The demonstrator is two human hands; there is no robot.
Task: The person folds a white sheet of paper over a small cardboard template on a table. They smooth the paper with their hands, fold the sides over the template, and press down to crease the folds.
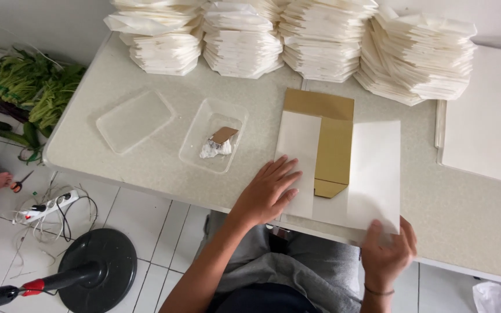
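A brown cardboard piece (329, 139) lies on a white paper sheet (375, 168) near the table's front edge. The sheet's left part (298, 145) is folded over the cardboard. My left hand (268, 191) lies flat, fingers spread, on that folded flap. My right hand (387, 249) grips the sheet's near right corner at the table edge, thumb on top.
Several tall stacks of folded white paper (320, 37) line the back of the pale table (146, 168). A clear plastic tray (213, 134) holds a small brown and white wad; its lid (134, 120) lies left. Greens, scissors, a power strip and a fan base sit on the floor.
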